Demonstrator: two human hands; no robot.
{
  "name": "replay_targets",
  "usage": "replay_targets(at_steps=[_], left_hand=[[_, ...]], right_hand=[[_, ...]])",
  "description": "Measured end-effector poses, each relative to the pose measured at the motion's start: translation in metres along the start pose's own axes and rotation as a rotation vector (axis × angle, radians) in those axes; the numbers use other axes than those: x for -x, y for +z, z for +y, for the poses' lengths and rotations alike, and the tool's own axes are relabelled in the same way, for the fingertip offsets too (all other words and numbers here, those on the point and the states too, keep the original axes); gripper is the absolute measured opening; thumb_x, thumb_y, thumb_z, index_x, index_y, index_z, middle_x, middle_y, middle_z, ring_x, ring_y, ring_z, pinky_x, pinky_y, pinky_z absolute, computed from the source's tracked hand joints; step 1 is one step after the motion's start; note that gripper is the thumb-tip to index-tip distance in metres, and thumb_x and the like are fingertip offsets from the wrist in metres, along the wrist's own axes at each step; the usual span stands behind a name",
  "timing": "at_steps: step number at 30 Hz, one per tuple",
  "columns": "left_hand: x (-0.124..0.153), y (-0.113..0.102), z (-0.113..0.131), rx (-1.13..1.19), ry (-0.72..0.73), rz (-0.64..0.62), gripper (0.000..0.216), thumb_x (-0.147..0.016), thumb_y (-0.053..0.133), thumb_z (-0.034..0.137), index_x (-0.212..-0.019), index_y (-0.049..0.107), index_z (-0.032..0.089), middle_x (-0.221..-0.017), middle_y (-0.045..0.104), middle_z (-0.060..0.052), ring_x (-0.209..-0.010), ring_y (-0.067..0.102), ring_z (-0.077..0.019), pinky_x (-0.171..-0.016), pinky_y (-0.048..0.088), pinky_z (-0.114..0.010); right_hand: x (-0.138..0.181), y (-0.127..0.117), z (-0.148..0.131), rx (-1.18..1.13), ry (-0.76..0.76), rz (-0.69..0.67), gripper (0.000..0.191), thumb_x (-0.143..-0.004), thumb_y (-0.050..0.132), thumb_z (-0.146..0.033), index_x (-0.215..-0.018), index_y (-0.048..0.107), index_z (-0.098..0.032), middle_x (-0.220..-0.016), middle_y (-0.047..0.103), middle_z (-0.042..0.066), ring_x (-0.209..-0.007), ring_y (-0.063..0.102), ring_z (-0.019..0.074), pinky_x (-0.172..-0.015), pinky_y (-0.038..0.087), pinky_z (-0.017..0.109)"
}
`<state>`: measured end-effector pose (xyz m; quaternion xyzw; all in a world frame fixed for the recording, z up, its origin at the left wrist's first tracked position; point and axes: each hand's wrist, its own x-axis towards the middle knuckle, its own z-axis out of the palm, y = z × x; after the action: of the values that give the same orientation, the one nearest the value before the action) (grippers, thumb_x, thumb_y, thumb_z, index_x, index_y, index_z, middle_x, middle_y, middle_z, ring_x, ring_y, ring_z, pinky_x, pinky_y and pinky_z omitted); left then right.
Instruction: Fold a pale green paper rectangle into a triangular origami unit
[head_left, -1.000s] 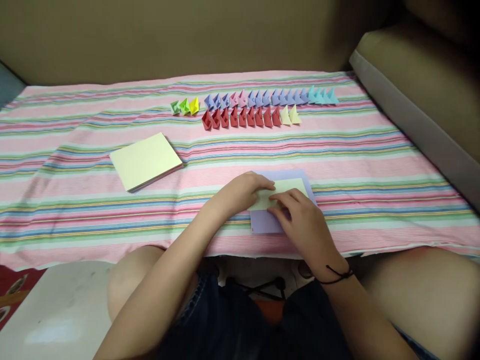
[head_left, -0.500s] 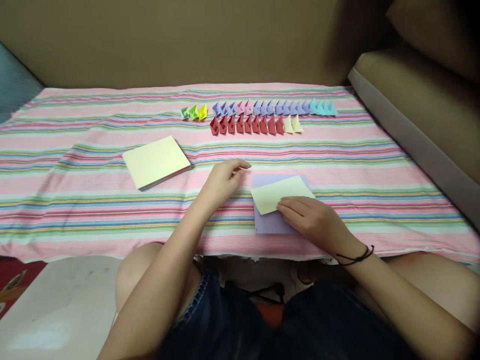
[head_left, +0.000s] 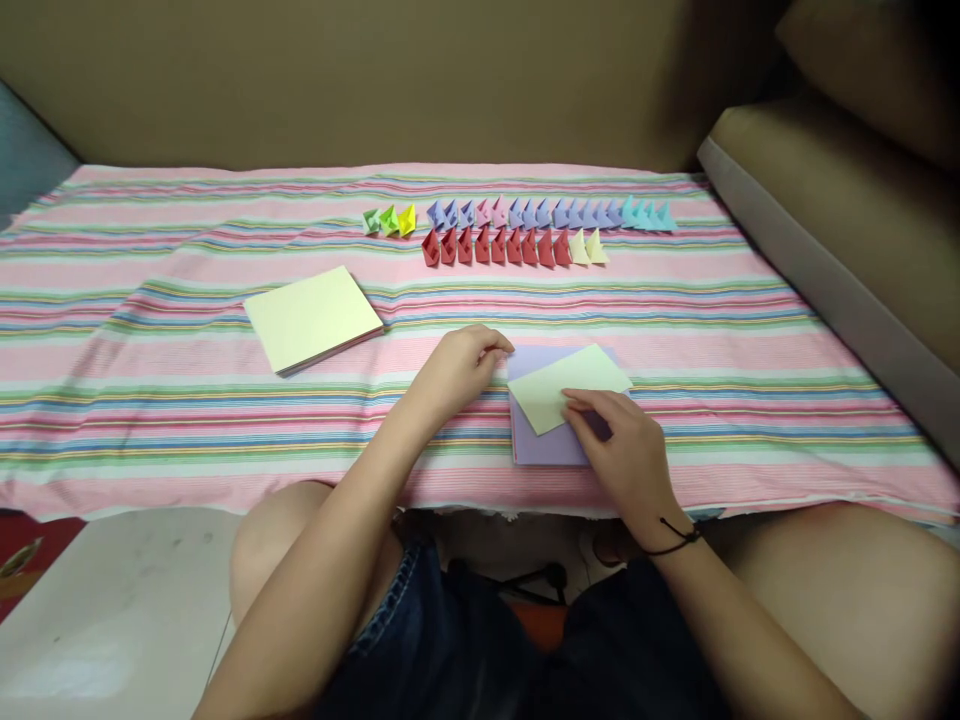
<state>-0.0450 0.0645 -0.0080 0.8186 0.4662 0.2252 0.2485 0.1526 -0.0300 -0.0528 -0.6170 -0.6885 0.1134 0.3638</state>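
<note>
The pale sheet [head_left: 547, 385] lies on the purple base [head_left: 551, 447], between the left hand [head_left: 466, 365] and the right hand [head_left: 624, 440]. The right hand has thumb and forefinger nearly together on the sheet, close to its near edge; whether they pinch or only press cannot be told. The left hand is partly open, fingers loosely bent, with nothing seen in its grasp; its fingertips are at the base's far left corner.

The work surface carries a striped cloth [head_left: 225, 440]. A stack of paper [head_left: 311, 318] rests to the left. Toward the far edge stand an upper row of paper boats [head_left: 562, 214] and a lower row of mostly red boats [head_left: 498, 246]. A brown panel [head_left: 375, 80] closes the rear; a brown cushion [head_left: 847, 200] borders the right.

The sheet's long axis runs obliquely, from near left to far right; the base is set nearly square to the person.
</note>
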Motion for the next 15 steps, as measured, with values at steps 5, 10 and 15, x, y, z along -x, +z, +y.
replay_targets(at_steps=[5, 10, 15], left_hand=[[0.0001, 0.0015, 0.0008, 0.008, -0.001, 0.003, 0.029, -0.082, 0.045, 0.008, -0.095, 0.07, 0.016, -0.1, 0.07, -0.005, -0.092, 0.063, -0.0178, -0.085, 0.049, -0.029], [0.0012, 0.0016, 0.0005, 0.015, 0.002, 0.005, 0.027, -0.083, 0.046, 0.009, -0.095, 0.07, 0.015, -0.099, 0.07, -0.006, -0.09, 0.063, -0.0182, -0.083, 0.05, -0.03], [0.0017, 0.0015, 0.0005, 0.016, 0.003, 0.004, 0.026, -0.084, 0.046, 0.013, -0.095, 0.07, 0.015, -0.098, 0.07, -0.006, -0.09, 0.063, -0.0188, -0.083, 0.05, -0.031]], right_hand=[[0.0038, 0.0035, 0.0011, -0.018, 0.05, -0.016, 0.035, -0.078, 0.068, -0.032, -0.11, 0.062, -0.02, -0.094, 0.068, 0.005, -0.092, 0.061, 0.0234, -0.084, 0.047, 0.038], [0.0033, 0.0057, 0.0011, 0.022, 0.039, -0.019, 0.045, -0.074, 0.07, -0.034, -0.115, 0.056, -0.02, -0.093, 0.065, 0.006, -0.094, 0.058, 0.0249, -0.087, 0.044, 0.04], [0.0028, 0.0068, 0.0017, 0.012, 0.069, -0.027, 0.06, -0.07, 0.073, -0.04, -0.121, 0.05, -0.021, -0.096, 0.063, 0.006, -0.097, 0.057, 0.0266, -0.088, 0.043, 0.043]])
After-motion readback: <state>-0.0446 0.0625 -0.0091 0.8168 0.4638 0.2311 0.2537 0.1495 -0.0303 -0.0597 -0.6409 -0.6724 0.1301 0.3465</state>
